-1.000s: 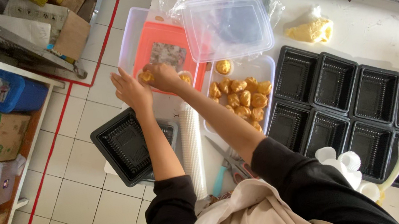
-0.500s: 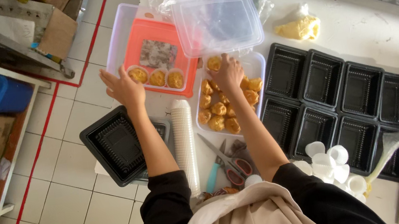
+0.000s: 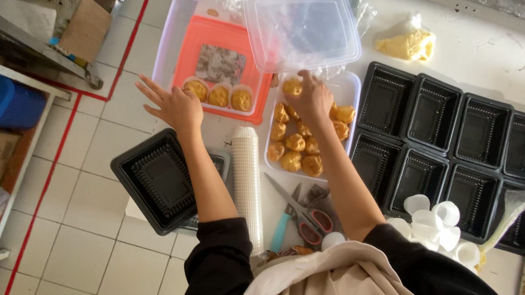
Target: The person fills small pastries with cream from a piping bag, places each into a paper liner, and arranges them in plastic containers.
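My left hand (image 3: 172,105) is spread open at the near left edge of an orange tray (image 3: 210,32), beside three golden pastries in paper cups (image 3: 218,96). My right hand (image 3: 310,97) reaches down into a white tub (image 3: 352,85) full of golden pastries (image 3: 296,143). Its fingers curl among them and hide what they touch. A clear plastic lid (image 3: 301,27) lies just beyond the tub.
Several black plastic trays (image 3: 448,123) sit in rows on the right, and more are stacked (image 3: 159,181) at the left. A column of paper cups (image 3: 246,177), scissors (image 3: 298,210), loose cups (image 3: 431,220), a piping bag (image 3: 513,206) and wrapped dough (image 3: 406,44) lie around.
My right hand left the orange tray and went into the white tub. My left hand drew back to the tray's left edge. The tray now shows three pastries.
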